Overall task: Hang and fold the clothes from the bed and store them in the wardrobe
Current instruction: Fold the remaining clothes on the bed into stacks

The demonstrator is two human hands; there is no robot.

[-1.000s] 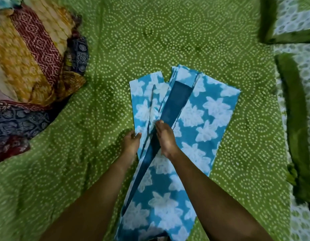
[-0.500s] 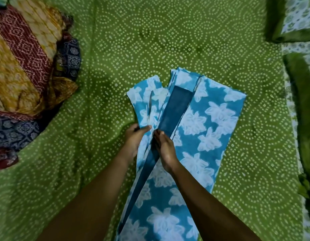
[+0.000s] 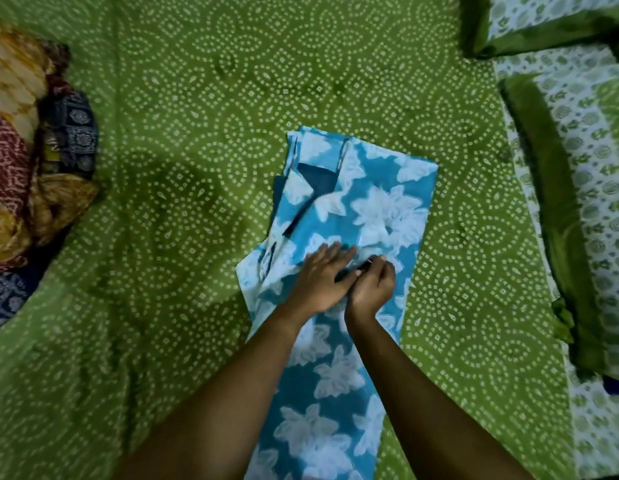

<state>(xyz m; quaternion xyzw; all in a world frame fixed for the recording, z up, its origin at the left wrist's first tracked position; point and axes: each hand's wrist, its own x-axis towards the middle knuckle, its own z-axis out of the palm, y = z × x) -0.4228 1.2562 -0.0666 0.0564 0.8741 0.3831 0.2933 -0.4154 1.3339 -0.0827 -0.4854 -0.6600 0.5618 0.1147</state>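
Observation:
A blue garment with white flower print (image 3: 381, 202) lies lengthwise on the green dotted bedsheet (image 3: 204, 116), its left part folded over the middle so only a patch of the darker inner side shows. My left hand (image 3: 320, 277) lies flat on the cloth with straight fingers. Right beside it, touching it, my right hand (image 3: 372, 289) has its fingers curled and pinches a fold of the same garment.
A heap of unfolded clothes in yellow, red and dark blue prints (image 3: 27, 174) lies at the left edge of the bed. Two pillows with green borders (image 3: 557, 188) sit at the right, one at the top right corner.
The left flap of the garment has been folded over to the right, covering most of the dark inner strip. Both hands moved right and came together on the cloth.

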